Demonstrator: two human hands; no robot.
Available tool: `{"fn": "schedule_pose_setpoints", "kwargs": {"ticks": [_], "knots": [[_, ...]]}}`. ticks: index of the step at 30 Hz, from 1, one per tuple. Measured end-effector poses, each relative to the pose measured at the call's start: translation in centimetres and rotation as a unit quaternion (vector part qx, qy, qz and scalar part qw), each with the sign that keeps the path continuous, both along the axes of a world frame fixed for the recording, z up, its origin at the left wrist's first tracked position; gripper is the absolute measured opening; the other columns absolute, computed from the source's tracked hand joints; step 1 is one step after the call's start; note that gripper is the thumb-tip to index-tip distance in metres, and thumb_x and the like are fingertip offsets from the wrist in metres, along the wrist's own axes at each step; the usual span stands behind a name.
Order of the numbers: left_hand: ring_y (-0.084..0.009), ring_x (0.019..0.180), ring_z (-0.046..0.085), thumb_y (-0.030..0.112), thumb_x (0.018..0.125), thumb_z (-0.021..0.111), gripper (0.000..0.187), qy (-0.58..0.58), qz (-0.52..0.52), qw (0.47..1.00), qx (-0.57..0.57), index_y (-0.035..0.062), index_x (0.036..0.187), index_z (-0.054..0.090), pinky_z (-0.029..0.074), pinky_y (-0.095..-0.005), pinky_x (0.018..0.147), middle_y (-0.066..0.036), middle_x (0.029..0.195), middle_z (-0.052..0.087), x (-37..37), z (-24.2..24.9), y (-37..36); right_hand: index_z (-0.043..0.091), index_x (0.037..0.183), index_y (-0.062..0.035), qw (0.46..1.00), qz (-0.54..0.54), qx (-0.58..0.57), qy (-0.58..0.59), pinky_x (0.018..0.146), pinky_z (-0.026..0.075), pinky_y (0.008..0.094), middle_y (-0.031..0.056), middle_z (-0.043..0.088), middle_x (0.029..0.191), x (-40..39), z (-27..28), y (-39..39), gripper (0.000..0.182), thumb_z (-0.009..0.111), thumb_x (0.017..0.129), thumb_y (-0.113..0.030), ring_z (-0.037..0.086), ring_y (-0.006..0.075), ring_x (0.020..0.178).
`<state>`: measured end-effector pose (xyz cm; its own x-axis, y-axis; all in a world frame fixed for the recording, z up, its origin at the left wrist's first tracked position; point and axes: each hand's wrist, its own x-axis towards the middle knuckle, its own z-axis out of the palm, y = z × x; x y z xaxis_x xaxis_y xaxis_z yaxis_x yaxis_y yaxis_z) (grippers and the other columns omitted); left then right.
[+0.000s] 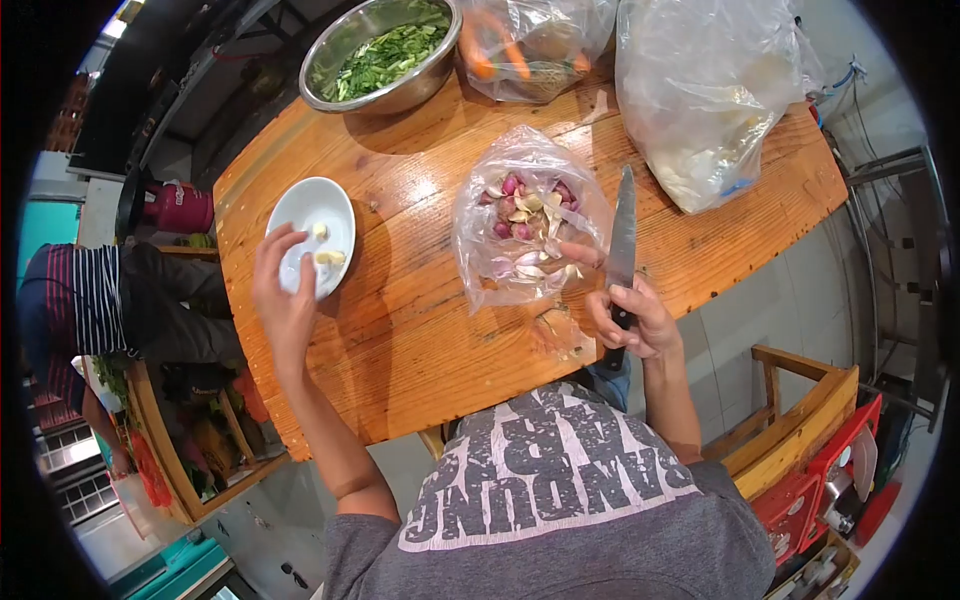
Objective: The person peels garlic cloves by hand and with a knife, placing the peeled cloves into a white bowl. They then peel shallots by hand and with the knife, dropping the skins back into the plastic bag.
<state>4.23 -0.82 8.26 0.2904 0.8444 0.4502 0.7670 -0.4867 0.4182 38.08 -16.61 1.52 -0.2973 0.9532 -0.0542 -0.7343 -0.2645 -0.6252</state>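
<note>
My left hand (282, 278) is over the near-left rim of a white bowl (335, 200), its thumb and fingers apart with nothing between them. Inside the bowl lie a few pale peeled garlic cloves (329, 257). In my right hand (640, 318) is a kitchen knife (622, 235), its black handle in my fingers and the blade pointing away from me. My right index finger stretches toward a clear plastic bag (480, 272) spread open on the table. On that bag are small red shallots (512, 186), and garlic cloves with papery skins (525, 265).
A metal bowl of chopped greens (390, 62) stands at the table's far left. Beside it are a bag with carrots (515, 55) and a large plastic bag (700, 100). Another person (100, 300) stands at the left. A wooden chair (795, 410) is at the right.
</note>
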Motion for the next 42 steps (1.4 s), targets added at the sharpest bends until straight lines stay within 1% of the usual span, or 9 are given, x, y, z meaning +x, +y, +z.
{"fn": "schedule_pose_setpoints", "kwargs": {"ticks": [4, 8, 10, 12, 15, 18, 20, 27, 42], "knots": [[-0.0074, 0.084, 0.056, -0.006, 0.082, 0.063, 0.01, -0.296, 0.103, 0.942, -0.121, -0.0028, 0.091, 0.06, 0.045, -0.0197, 0.077, -0.001, 0.088, 0.059, -3.9, 1.7, -4.6, 0.026, 0.139, 0.0028, 1.0, 0.005, -0.006, 0.0, 0.035, 0.026, 0.0161, 0.0024, 0.049, 0.057, 0.1, -0.4, 0.0, 0.063, 0.053, 0.092, -0.03, 0.033, 0.0026, 0.036], [-0.0139, 0.094, 0.056, 0.002, 0.085, 0.061, 0.017, -0.482, 0.145, 0.841, -0.199, 0.0016, 0.102, 0.057, 0.043, -0.0262, 0.086, -0.006, 0.103, 0.057, -14.9, 2.3, -10.8, 0.028, 0.137, 0.0055, 1.0, 0.015, -0.006, 0.017, 0.034, 0.027, 0.0152, 0.0022, 0.049, 0.056, 0.5, -0.4, -0.2, 0.064, 0.054, 0.091, -0.031, 0.033, 0.0022, 0.036], [-0.0146, 0.095, 0.056, 0.005, 0.086, 0.061, 0.021, -0.495, 0.242, 0.815, -0.181, 0.0038, 0.107, 0.056, 0.042, -0.0282, 0.088, -0.006, 0.101, 0.059, -21.7, 2.1, -15.5, 0.028, 0.137, 0.0057, 0.999, 0.021, -0.011, 0.022, 0.034, 0.027, 0.015, 0.0022, 0.049, 0.056, 0.6, -0.4, -0.2, 0.063, 0.053, 0.091, -0.03, 0.033, 0.0021, 0.036], [-0.0089, 0.078, 0.053, 0.02, 0.083, 0.068, 0.017, -0.479, 0.412, 0.763, -0.136, 0.0084, 0.092, 0.06, 0.04, -0.0241, 0.071, 0.0, 0.084, 0.058, -24.8, 0.5, -20.1, 0.029, 0.137, 0.0059, 0.999, 0.029, -0.015, 0.029, 0.034, 0.027, 0.0148, 0.0023, 0.049, 0.056, 0.6, -0.5, -0.3, 0.063, 0.053, 0.092, -0.03, 0.033, 0.002, 0.036], [-0.0064, 0.045, 0.039, 0.039, 0.083, 0.066, 0.03, -0.381, 0.563, 0.69, -0.249, 0.0139, 0.072, 0.053, 0.032, -0.024, 0.048, 0.005, 0.054, 0.044, -28.9, -7.0, -28.5, 0.028, 0.136, 0.0058, 0.998, 0.041, -0.016, 0.034, 0.035, 0.028, 0.0154, 0.0024, 0.048, 0.056, 0.7, -0.3, -0.3, 0.062, 0.053, 0.091, -0.03, 0.034, 0.0018, 0.036], [-0.0098, 0.049, 0.047, 0.038, 0.087, 0.059, 0.029, -0.578, 0.474, 0.456, -0.483, 0.0115, 0.075, 0.056, 0.037, -0.0246, 0.048, 0.003, 0.058, 0.048, -24.7, -17.8, -36.6, 0.028, 0.136, 0.0058, 0.998, 0.051, -0.023, 0.031, 0.036, 0.029, 0.0159, 0.0024, 0.048, 0.056, 0.8, -0.5, -0.5, 0.062, 0.053, 0.091, -0.029, 0.035, 0.0014, 0.036], [-0.0098, 0.049, 0.047, 0.038, 0.087, 0.059, 0.029, -0.556, 0.48, 0.425, -0.529, 0.0114, 0.075, 0.056, 0.037, -0.0246, 0.048, 0.003, 0.058, 0.048, -18.3, -22.0, -38.6, 0.031, 0.135, 0.0063, 0.998, 0.046, -0.024, 0.028, 0.035, 0.028, 0.0148, 0.0022, 0.049, 0.057, 0.6, 0.0, -0.4, 0.06, 0.052, 0.092, -0.03, 0.034, 0.0014, 0.037], [-0.0099, 0.05, 0.047, 0.037, 0.088, 0.058, 0.029, -0.482, 0.475, 0.486, -0.553, 0.011, 0.076, 0.055, 0.037, -0.0246, 0.048, 0.003, 0.058, 0.048, -12.6, -24.3, -35.6, 0.03, 0.135, 0.0066, 0.998, 0.043, -0.033, 0.024, 0.036, 0.028, 0.0146, 0.0021, 0.049, 0.059, 1.0, -0.3, -0.1, 0.062, 0.053, 0.091, -0.031, 0.034, 0.0011, 0.037], [-0.01, 0.05, 0.047, 0.035, 0.088, 0.058, 0.027, -0.44, 0.462, 0.511, -0.576, 0.0102, 0.077, 0.055, 0.037, -0.0245, 0.048, 0.002, 0.059, 0.048, -11.8, -23.8, -34.6, 0.033, 0.133, 0.0069, 0.997, 0.028, -0.063, 0.033, 0.034, 0.026, 0.0145, 0.0021, 0.048, 0.057, 0.8, -0.2, 0.0, 0.06, 0.054, 0.091, -0.031, 0.034, 0.0012, 0.036]]}}
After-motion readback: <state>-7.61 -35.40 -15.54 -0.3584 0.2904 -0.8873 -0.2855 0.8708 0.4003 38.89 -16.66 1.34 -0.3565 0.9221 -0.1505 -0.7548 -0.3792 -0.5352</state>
